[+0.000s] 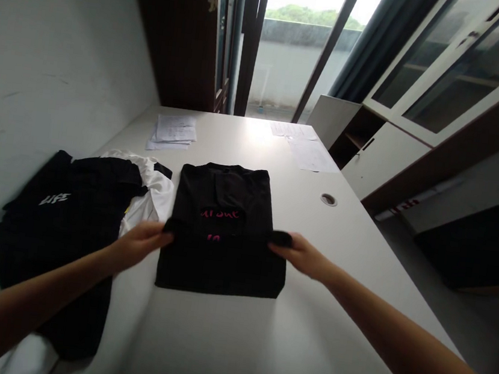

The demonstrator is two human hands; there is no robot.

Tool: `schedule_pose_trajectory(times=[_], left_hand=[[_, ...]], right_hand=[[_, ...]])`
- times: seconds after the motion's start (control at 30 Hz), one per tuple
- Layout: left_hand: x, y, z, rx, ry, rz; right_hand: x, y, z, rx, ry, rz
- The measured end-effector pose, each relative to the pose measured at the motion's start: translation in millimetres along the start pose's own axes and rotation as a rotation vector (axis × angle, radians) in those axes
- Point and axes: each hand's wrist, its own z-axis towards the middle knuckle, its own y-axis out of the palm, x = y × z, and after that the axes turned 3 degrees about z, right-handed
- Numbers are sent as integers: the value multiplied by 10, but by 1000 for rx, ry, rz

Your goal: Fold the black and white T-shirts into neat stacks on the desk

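Black shirt with pink lettering [221, 270], one; lying on the white table [325, 342] at centre, between the two arms, its sides apparently turned in and its collar facing the far end; left hand [146, 240]: closing thumb and fingers on the left end of a raised fold; right hand [298, 252]: gripping the opposite end likewise, fingers closed; the fold is stretching between them and partly covering the lettering; step in hand, by judgement: doubling the near part over the far part; next move, by judgement, is calling for both ends being carried level toward the collar, then being laid flat, edges matching; neighbouring items: black garment marked LIFE [78, 208], lying to the left; white garment [158, 191], showing from beneath and beside it; stacked papers [174, 130], resting farther back, near the wall.
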Motion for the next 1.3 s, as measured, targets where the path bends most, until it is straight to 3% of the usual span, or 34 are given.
schedule_pose_trajectory(times=[0.07,0.17,0.27,0.5,0.6,0.77,0.9,1.0,1.1,1.3], left_hand=[[-186,-176,509,202,-75,-137],[-440,-395,1249,326,-109,-238],[-634,-545,1827,404,-151,-270],[-772,-802,2748,585,-120,-278],[-841,-862,3025,717,-183,-55],[-1100,-810,3155,846,-359,219],[-1263,-695,3120,731,-352,458],[-1288,-640,3116,672,-231,689],[-1274,-614,3114,761,-154,768],[-1285,-541,2922,771,-354,980]], right_hand=[[158,-188,458,134,59,100],[346,-426,1076,259,132,186],[454,-632,1553,379,145,194],[579,-1107,2414,469,48,188],[706,-1221,2703,505,16,103],[1000,-1155,2905,696,160,-362],[1129,-961,2876,709,140,-653],[1125,-875,2857,669,63,-775],[1081,-861,2876,714,-1,-816],[1074,-794,2833,713,107,-983]])
